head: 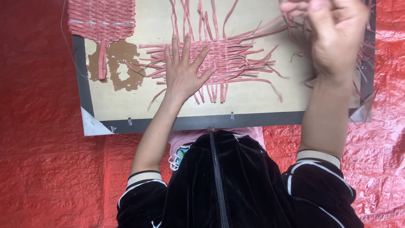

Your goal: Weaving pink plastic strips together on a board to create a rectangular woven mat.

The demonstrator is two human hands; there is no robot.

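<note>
A partly woven mat of pink strips (230, 57) lies on a pale board (261, 99), with loose strip ends sticking out on every side. My left hand (183, 71) rests flat on the mat's left part, palm down and fingers spread. My right hand (333, 36) is raised above the board's right side, blurred, its fingers curled together near the top edge. Long loose strips (261, 30) run from the mat toward those fingers. The blur hides whether the fingers pinch one.
A finished pink woven piece (101, 19) lies at the board's top left, next to a brown worn patch (120, 63). The board has a dark grey frame (202, 122) and sits on a red textured sheet (42, 126). My black sleeves fill the bottom.
</note>
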